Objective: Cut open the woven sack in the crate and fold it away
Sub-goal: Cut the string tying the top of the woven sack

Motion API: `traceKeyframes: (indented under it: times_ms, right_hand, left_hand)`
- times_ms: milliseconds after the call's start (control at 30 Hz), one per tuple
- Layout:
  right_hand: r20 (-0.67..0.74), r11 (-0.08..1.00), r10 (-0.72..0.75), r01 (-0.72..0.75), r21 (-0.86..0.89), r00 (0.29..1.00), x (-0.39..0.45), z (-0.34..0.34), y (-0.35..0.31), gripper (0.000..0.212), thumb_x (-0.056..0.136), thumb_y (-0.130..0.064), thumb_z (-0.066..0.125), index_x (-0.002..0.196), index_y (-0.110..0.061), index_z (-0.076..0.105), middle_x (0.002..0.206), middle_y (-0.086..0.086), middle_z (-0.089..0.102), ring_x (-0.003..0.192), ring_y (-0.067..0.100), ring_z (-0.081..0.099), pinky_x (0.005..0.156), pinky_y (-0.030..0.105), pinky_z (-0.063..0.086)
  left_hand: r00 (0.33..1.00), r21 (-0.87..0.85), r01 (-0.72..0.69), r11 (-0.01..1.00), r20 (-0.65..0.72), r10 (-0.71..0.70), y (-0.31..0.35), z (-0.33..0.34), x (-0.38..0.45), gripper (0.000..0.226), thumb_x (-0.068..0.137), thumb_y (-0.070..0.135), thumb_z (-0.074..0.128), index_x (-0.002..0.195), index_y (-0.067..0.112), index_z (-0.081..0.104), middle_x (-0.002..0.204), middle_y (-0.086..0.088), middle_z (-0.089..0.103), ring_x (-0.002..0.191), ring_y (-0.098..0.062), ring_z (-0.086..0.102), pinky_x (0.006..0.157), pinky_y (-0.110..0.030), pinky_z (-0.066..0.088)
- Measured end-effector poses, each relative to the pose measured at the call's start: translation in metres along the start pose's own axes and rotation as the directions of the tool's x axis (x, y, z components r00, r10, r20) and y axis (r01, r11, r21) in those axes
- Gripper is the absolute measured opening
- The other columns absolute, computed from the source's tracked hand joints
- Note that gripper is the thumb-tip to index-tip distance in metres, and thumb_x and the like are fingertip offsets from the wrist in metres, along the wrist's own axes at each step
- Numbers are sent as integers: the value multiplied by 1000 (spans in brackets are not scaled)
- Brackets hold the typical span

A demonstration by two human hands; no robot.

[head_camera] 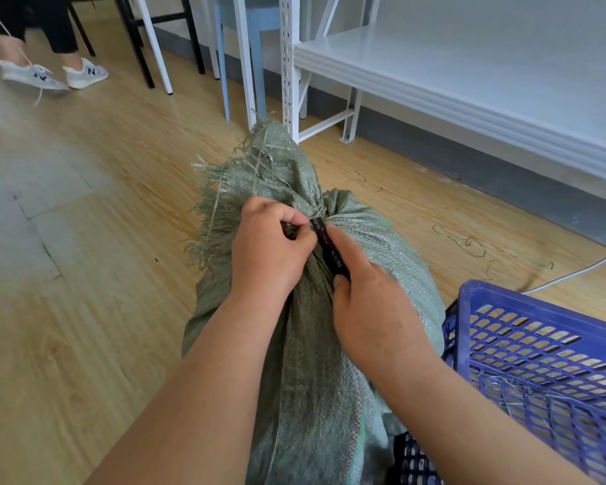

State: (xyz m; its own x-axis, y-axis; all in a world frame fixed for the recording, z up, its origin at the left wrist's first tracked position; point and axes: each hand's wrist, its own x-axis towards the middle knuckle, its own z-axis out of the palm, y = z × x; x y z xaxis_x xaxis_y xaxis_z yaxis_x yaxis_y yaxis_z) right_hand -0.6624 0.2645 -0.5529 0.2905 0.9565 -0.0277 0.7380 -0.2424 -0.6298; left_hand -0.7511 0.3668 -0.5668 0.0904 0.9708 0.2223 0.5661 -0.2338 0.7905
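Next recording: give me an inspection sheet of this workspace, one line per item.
Surface: wood-look floor, with a grey patch at left.
Job's things: green woven sack, neck tied, top edge frayed; black cutter at the tie; blue crate beside the sack.
Clutter: loose threads scattered on the floor.
Hands: left hand grips the gathered neck; right hand holds the cutter, forefinger along it.
Cables: a grey cable runs across the floor behind the crate.
Surroundings: white metal shelving, a blue stool, chair legs, another person's feet in sneakers.
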Motion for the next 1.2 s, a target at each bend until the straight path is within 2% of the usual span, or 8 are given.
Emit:
traceKeyframes:
  times_ms: [267,433,600,800,933,1000,1100,1200]
  right_hand:
    - [-13,1000,-5,5,6,1000,5,3,-2,62,100,-16,34,147,-50,13,122,2,56,84,21,55,72,34,48]
    - [-1,1000,2,-2,7,1000,-1,2,-1,62,99,-16,34,147,-50,13,124,2,56,94,23,60,78,38,51]
    - [-3,999,39,-39,6,999,4,3,0,62,100,-16,33,146,-52,13,120,1,57,77,17,48,67,33,45]
    - [-5,1000,16,-16,8,1000,8,6,-1,62,100,-16,33,146,-52,13,119,1,56,78,18,50,66,33,44]
    - [-5,1000,3,-3,1,1000,1,6,0,62,99,-15,34,147,-50,14,125,1,55,95,23,58,75,35,47]
    - [-11,1000,4,-5,-4,1000,1,5,0,62,99,-16,33,147,-51,13,124,1,55,91,22,58,76,37,50]
    - [-19,1000,24,-25,-13,1000,1,6,0,63,99,-15,34,147,-50,12,123,2,55,77,19,50,67,33,44]
    - [-25,1000,26,-26,2,999,10,10,-1,65,98,-13,35,146,-50,14,120,3,56,82,22,58,69,35,49]
  left_hand:
    - [1000,-1,-10,1000,-2,10,0,-2,-1,5,80,21,70,82,25,66,108,8,49,88,-14,61,83,-32,51]
    - [1000,13,-3,1000,-1,3,0,-1,-1,5,79,21,70,81,25,67,109,8,49,87,-15,60,83,-32,51]
    - [1000,27,-9,1000,5,9,1,1,-1,6,80,22,69,81,26,65,109,8,49,86,-14,60,80,-29,49]
    - [1000,0,-14,1000,-14,14,-2,0,0,8,80,21,69,80,27,64,110,5,50,89,-17,61,81,-32,51]
    - [1000,2,-16,1000,-13,16,-2,0,0,8,80,21,69,80,26,64,110,6,49,89,-17,61,82,-33,51]
    - [1000,5,-18,1000,-17,18,-3,1,0,8,80,21,69,80,26,64,109,6,49,89,-17,62,81,-31,51]
    - [1000,7,-13,1000,-13,13,-3,3,0,7,81,22,69,81,26,64,110,6,50,89,-16,62,79,-29,50]
    - [1000,-13,-10,1000,-2,10,-2,6,-1,11,80,20,69,79,29,62,108,7,50,89,-16,63,81,-31,51]
